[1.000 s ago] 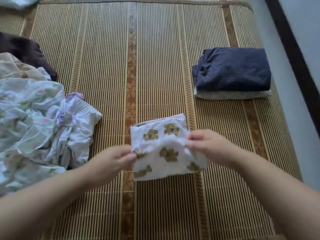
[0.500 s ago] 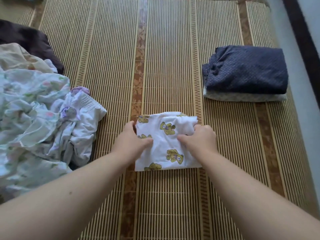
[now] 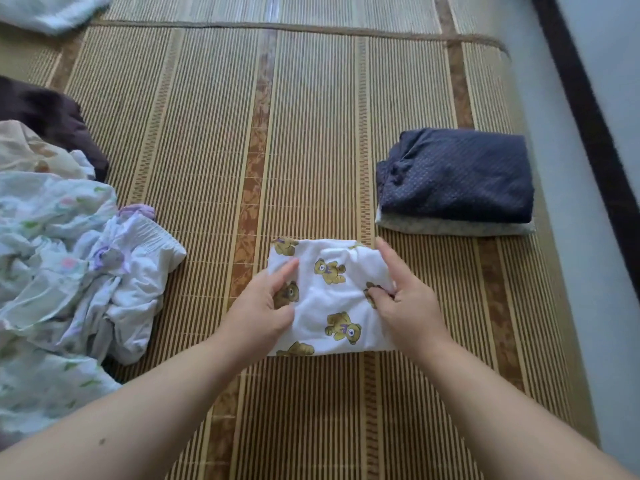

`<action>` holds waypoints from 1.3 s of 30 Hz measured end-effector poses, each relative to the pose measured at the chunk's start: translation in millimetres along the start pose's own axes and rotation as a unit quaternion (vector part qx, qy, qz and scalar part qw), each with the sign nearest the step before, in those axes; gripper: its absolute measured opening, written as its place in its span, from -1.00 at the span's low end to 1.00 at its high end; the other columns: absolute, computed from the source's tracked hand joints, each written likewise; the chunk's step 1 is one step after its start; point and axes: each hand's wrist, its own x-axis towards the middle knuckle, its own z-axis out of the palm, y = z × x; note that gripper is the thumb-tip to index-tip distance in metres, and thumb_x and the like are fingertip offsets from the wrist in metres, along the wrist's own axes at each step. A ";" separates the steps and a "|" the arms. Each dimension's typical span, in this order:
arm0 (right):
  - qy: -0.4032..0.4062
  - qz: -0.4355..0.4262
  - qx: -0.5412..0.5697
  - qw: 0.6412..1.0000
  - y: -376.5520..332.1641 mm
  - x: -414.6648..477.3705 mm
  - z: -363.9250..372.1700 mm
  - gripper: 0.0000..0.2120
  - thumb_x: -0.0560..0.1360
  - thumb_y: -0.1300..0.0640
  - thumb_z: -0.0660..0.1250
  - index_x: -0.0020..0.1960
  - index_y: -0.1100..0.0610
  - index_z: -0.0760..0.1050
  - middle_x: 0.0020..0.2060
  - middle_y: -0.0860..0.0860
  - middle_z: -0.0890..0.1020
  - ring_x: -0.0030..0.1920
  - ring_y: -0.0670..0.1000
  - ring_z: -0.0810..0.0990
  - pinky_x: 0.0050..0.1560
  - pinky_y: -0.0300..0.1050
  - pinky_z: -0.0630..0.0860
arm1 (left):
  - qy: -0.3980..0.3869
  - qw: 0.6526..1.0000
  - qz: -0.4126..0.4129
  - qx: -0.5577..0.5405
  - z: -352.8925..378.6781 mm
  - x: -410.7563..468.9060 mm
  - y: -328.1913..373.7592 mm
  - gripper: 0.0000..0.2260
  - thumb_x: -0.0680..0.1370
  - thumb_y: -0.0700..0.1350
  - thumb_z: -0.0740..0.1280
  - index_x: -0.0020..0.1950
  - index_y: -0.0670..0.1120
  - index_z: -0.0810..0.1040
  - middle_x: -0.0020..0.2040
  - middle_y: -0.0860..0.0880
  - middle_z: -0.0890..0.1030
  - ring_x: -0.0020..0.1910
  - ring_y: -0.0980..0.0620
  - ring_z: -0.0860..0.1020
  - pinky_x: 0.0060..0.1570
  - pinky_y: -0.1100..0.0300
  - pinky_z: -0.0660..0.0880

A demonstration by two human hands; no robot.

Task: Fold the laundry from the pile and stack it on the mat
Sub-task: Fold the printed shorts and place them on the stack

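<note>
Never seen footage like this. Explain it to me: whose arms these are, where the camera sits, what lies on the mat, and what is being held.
There is no machine here. These are a person's two bare arms, filmed by one wide-angle camera worn on the head, looking forward and down. The striped surface is a woven mat. On its left lies an unfolded laundry pile. On the right a folded dark blue garment is stacked on a pale folded one. In the middle is a white bear-print cloth, folded small. The left hand rests on its left edge, fingers fairly straight. The right hand pinches its right edge.
</note>
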 end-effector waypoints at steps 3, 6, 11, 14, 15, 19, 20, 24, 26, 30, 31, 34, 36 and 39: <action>0.091 -0.013 0.022 0.996 -4.2 11.9 -43.1 -0.31 0.52 0.20 0.29 0.48 -0.28 0.09 -0.22 -0.01 0.62 -0.21 -0.04 0.57 -0.11 -0.18 0.42 | 0.003 0.999 0.046 0.002 13.2 24.8 36.7 -0.39 0.49 -0.21 0.32 0.36 0.37 0.27 0.27 0.23 0.39 0.27 0.36 0.35 0.32 0.28 0.33; 0.164 -0.051 0.044 0.984 -8.3 37.5 -96.8 -0.35 0.54 0.22 0.27 0.44 -0.31 0.15 -0.36 -0.10 0.50 -0.34 -0.16 0.48 -0.13 -0.31 0.42 | -0.006 0.995 0.092 -0.031 29.9 63.1 87.5 -0.35 0.41 -0.17 0.27 0.49 0.15 0.23 0.32 0.20 0.34 0.38 0.14 0.32 0.38 0.01 0.34; 0.210 -0.096 0.031 0.972 -4.8 93.1 -170.9 -0.57 0.58 0.27 0.19 0.24 -0.24 0.43 0.10 -0.05 0.57 0.03 -0.17 0.51 -0.05 -0.61 0.31 | -0.004 0.991 0.136 0.017 58.8 140.3 155.5 -0.32 0.47 -0.30 0.28 0.54 0.03 0.15 0.37 0.03 0.29 0.36 0.01 0.34 0.34 0.04 0.39; 0.198 -0.065 -0.083 0.974 14.0 127.7 -191.5 -0.62 0.60 0.22 0.15 0.33 -0.08 0.47 0.05 0.08 0.52 0.03 0.03 0.51 -0.05 -0.35 0.37 | -0.005 0.987 0.120 0.106 82.0 180.9 171.8 -0.31 0.49 -0.28 0.27 0.55 0.06 0.08 0.45 -0.02 0.23 0.30 0.02 0.34 0.28 0.09 0.40; 0.176 -0.049 -0.147 0.972 21.0 137.4 -193.1 -0.63 0.60 0.17 0.14 0.36 -0.04 0.44 0.07 0.13 0.50 0.08 0.12 0.50 -0.01 -0.20 0.36 | -0.012 0.986 0.095 0.138 90.2 191.4 171.4 -0.32 0.52 -0.23 0.27 0.55 0.08 0.07 0.48 -0.02 0.18 0.27 0.01 0.34 0.25 0.10 0.40; 0.048 0.052 -0.281 0.957 43.8 152.6 -187.0 -0.27 0.46 -0.23 0.29 0.53 -0.10 0.08 0.46 0.11 0.13 0.41 0.19 0.19 0.38 0.05 0.19 | -0.024 0.961 -0.058 0.270 116.0 209.1 154.9 -0.40 0.56 0.08 0.21 0.54 0.15 0.02 0.56 -0.09 -0.19 0.49 -0.27 0.04 0.44 -0.18 0.08; 0.023 0.069 -0.320 0.945 47.0 152.0 -185.2 -0.14 0.39 -0.33 0.31 0.54 -0.15 -0.03 0.51 0.05 -0.02 0.45 0.21 0.09 0.42 0.12 0.12 | -0.027 0.953 -0.088 0.290 119.9 207.4 149.6 -0.37 0.55 0.10 0.19 0.55 0.17 -0.06 0.55 -0.09 -0.27 0.51 -0.28 -0.07 0.43 -0.21 0.00; -0.012 0.102 -0.377 0.920 50.4 148.5 -183.0 0.07 0.27 -0.44 0.34 0.52 -0.20 -0.26 0.53 0.06 -0.27 0.50 0.24 -0.05 0.46 0.23 0.04 | -0.040 0.948 -0.113 0.295 123.1 199.2 135.8 -0.23 0.48 0.13 0.24 0.50 0.28 -0.23 0.53 -0.05 -0.37 0.51 -0.25 -0.20 0.42 -0.25 -0.05; 0.002 0.105 -0.373 0.922 46.7 144.8 -181.2 0.09 0.27 -0.44 0.33 0.51 -0.19 -0.29 0.52 0.08 -0.29 0.51 0.21 -0.11 0.46 0.26 0.01 | -0.031 0.948 -0.095 0.302 120.1 194.3 135.6 -0.19 0.46 0.12 0.27 0.51 0.26 -0.23 0.54 -0.05 -0.35 0.52 -0.23 -0.14 0.44 -0.20 -0.02; 0.049 -0.002 -0.385 0.921 25.3 121.3 -168.3 0.00 0.33 -0.43 0.25 0.51 -0.18 -0.29 0.51 0.05 -0.32 0.51 0.16 -0.21 0.45 0.29 -0.09 | -0.008 0.934 0.018 0.357 107.9 164.8 141.4 -0.18 0.48 0.19 0.29 0.53 0.20 -0.22 0.55 0.00 -0.30 0.52 -0.14 -0.15 0.45 -0.16 -0.06; 0.043 -0.024 -0.385 0.922 19.3 113.0 -163.2 -0.02 0.34 -0.43 0.23 0.51 -0.18 -0.29 0.51 0.05 -0.32 0.51 0.15 -0.22 0.45 0.29 -0.11 | -0.010 0.928 0.045 0.369 104.9 155.1 141.9 -0.19 0.49 0.19 0.28 0.53 0.19 -0.21 0.55 0.01 -0.29 0.52 -0.12 -0.16 0.46 -0.16 -0.08; 0.000 -0.078 -0.402 0.912 -10.2 88.3 -136.0 -0.05 0.38 -0.40 0.21 0.51 -0.19 -0.32 0.51 0.03 -0.31 0.51 0.14 -0.21 0.46 0.28 -0.12 | -0.012 0.921 0.075 0.381 81.3 119.1 139.4 -0.22 0.51 0.20 0.24 0.55 0.13 -0.20 0.56 0.05 -0.26 0.53 -0.04 -0.19 0.47 -0.11 -0.14; -0.033 -0.092 -0.403 0.910 -32.3 72.6 -114.7 -0.08 0.41 -0.36 0.22 0.51 -0.19 -0.31 0.52 0.03 -0.30 0.52 0.13 -0.21 0.47 0.25 -0.11 | -0.011 0.927 0.063 0.370 61.7 94.5 133.4 -0.23 0.53 0.18 0.22 0.56 0.07 -0.19 0.56 0.07 -0.26 0.53 0.01 -0.21 0.46 -0.05 -0.16; -0.069 -0.135 -0.384 0.911 -71.2 51.7 -68.2 -0.11 0.44 -0.31 0.25 0.52 -0.16 -0.27 0.54 0.04 -0.22 0.53 0.10 -0.19 0.48 0.22 -0.09 | 0.018 0.927 0.030 0.373 13.2 51.2 106.0 -0.23 0.54 0.13 0.24 0.56 0.04 -0.19 0.56 0.06 -0.26 0.53 0.00 -0.21 0.46 -0.04 -0.16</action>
